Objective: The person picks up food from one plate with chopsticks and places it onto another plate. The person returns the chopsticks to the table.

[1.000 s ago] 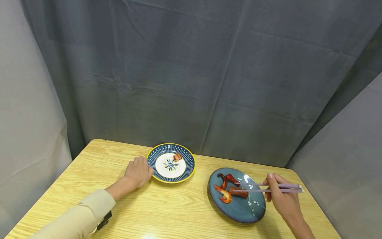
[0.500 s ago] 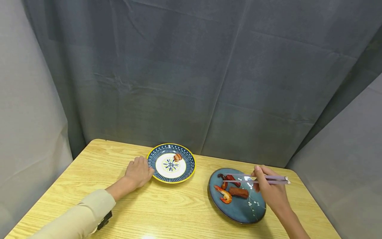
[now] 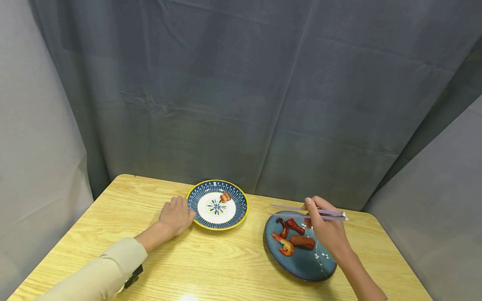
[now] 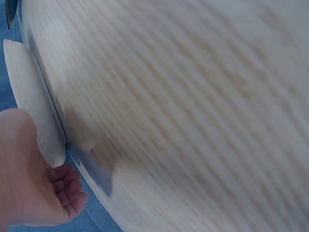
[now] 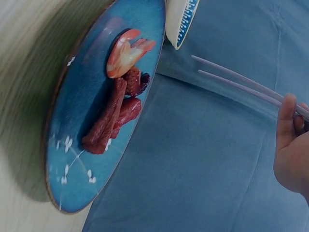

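My left hand [image 3: 175,215] grips the left rim of a blue-and-white patterned plate [image 3: 205,216] with a yellow edge; its curled fingertips show under the rim in the left wrist view. A small striped piece of meat [image 3: 225,197] lies on that plate. My right hand [image 3: 327,228] holds a pair of pale purple chopsticks [image 5: 236,76], tips apart with nothing between them, above the far rim of a blue plate [image 3: 297,267]. On the blue plate lie a shrimp [image 3: 285,246], a brown ribbed chunk of meat [image 3: 303,242], a red piece of meat [image 3: 295,226] and a dark curled tentacle [image 3: 285,230].
Both plates stand on a light wood table [image 3: 211,267], the patterned one left of the blue one. Behind the table's far edge hangs a dark grey curtain [image 3: 196,104]. Pale curtains [image 3: 41,125] close off both sides.
My right hand has moved left and away from me, taking the chopsticks off the food toward the blue plate's far rim. The food stays in place, and my left hand holds still.
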`<state>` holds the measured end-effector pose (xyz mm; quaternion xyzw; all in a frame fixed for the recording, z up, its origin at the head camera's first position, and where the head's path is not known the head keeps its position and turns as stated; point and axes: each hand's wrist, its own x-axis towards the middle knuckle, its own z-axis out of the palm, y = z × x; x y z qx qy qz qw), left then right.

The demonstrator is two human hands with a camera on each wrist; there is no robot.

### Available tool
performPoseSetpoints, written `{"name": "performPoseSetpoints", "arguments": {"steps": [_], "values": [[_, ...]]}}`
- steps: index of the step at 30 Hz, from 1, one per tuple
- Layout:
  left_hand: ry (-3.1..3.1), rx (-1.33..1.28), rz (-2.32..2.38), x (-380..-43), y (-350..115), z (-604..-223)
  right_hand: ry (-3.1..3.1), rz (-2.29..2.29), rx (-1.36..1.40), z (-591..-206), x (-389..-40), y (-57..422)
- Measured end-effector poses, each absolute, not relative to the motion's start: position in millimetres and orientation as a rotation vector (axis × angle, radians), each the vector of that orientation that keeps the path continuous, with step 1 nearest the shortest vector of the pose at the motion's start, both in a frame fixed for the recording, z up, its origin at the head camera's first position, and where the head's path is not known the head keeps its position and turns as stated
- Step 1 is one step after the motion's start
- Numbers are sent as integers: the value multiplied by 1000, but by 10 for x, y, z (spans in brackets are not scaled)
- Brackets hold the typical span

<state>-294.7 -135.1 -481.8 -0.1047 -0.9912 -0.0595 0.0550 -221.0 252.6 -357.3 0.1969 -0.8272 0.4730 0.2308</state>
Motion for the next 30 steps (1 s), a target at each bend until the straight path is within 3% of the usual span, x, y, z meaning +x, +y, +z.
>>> {"name": "performPoseSetpoints", "arguments": {"steps": [30], "values": [[-2987,-309,-170,-2974,-1350,-4852,-2257,1358,626,-3538,-2454,2054]]}}
